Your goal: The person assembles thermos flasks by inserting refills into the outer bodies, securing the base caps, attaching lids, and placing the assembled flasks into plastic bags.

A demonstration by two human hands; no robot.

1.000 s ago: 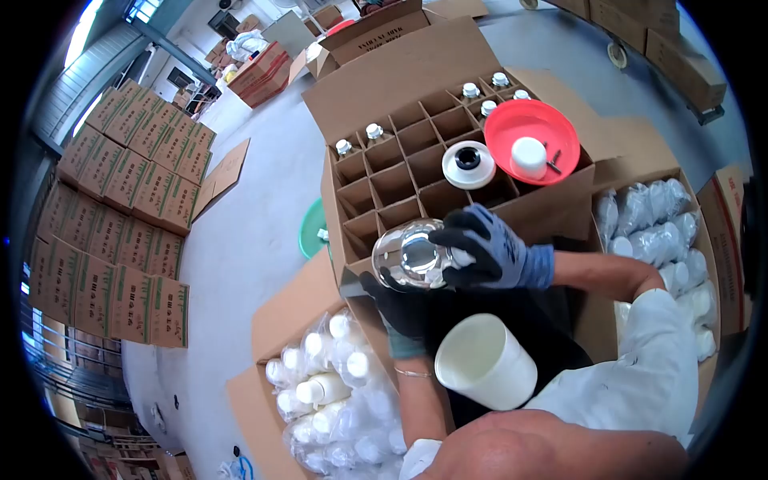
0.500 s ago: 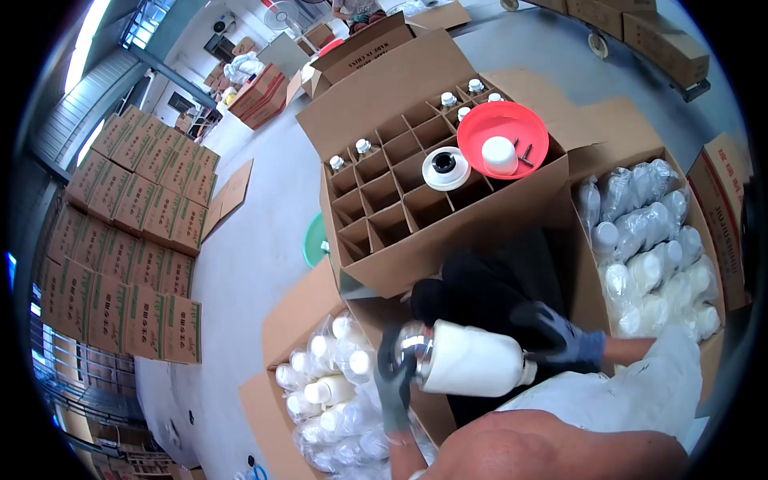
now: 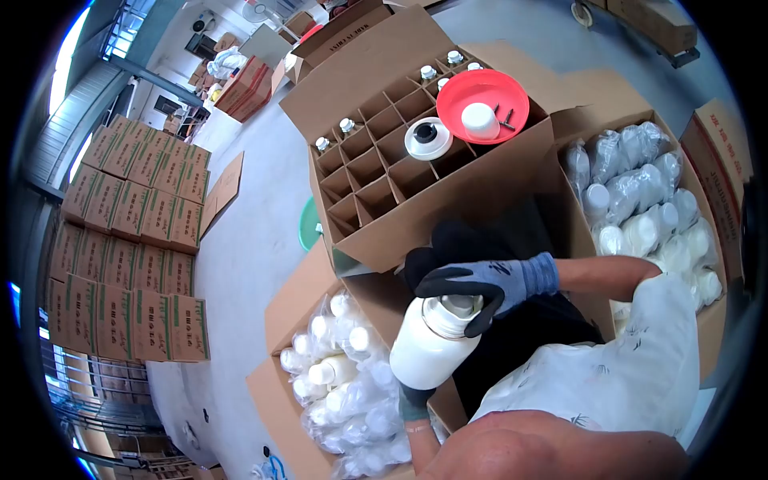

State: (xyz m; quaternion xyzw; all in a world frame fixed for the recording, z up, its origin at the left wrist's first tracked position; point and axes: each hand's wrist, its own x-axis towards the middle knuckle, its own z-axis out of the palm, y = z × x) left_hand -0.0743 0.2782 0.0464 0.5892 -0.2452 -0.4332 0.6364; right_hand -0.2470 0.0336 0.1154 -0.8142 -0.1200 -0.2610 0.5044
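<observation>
Stacked boxes (image 3: 128,240) on grey floor (image 3: 256,176); white bottle (image 3: 428,348), tilted, near divided carton (image 3: 464,196). Right hand (image 3: 484,284) grips its neck; left hand (image 3: 418,400) mostly hidden beneath, finger state indiscernible.

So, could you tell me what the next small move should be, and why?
Probably press the silvery piece lightly with the right hand to check its seating: it shows in the mouth of the tilted white container, the right hand's fingers are there, and the left hand is at the lower end.

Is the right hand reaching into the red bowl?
No: the right hand is on the neck of the white bottle, away from the red bowl.
</observation>
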